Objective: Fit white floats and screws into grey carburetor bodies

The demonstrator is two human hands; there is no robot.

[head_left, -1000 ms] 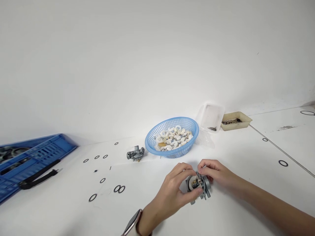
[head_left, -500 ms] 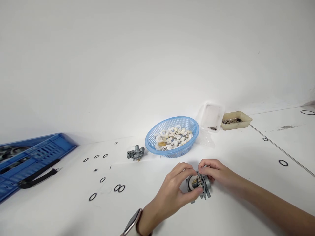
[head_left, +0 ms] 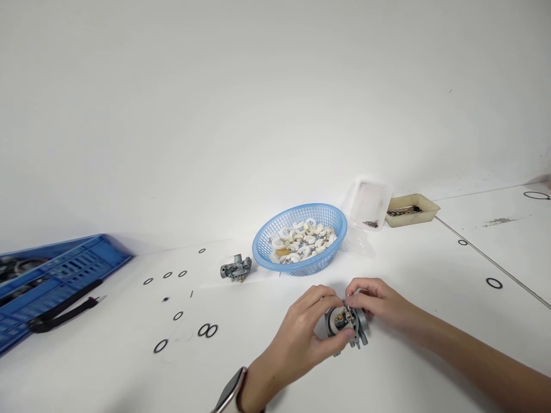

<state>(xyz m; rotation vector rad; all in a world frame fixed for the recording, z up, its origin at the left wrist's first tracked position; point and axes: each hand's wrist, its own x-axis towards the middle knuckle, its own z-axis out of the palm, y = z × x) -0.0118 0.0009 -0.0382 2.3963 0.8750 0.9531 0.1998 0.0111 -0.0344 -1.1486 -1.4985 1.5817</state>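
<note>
2 hands hold 1 small grey metal carburetor body (head_left: 346, 325) low over the white table (head_left: 387, 378), just in front of the blue basket (head_left: 300, 238): our left hand (head_left: 301, 338) curls closed around its left side and underside, and our right hand (head_left: 379, 303) pinches its top edge with the fingertips. We judge the casting rigid, dense for its size and smooth-faced, with small brass fittings that look delicate. We would grip the outer cast walls, not those fittings.

Plain white wall (head_left: 258, 103) right behind a white table (head_left: 430, 269), with soft, even light all over.
</note>
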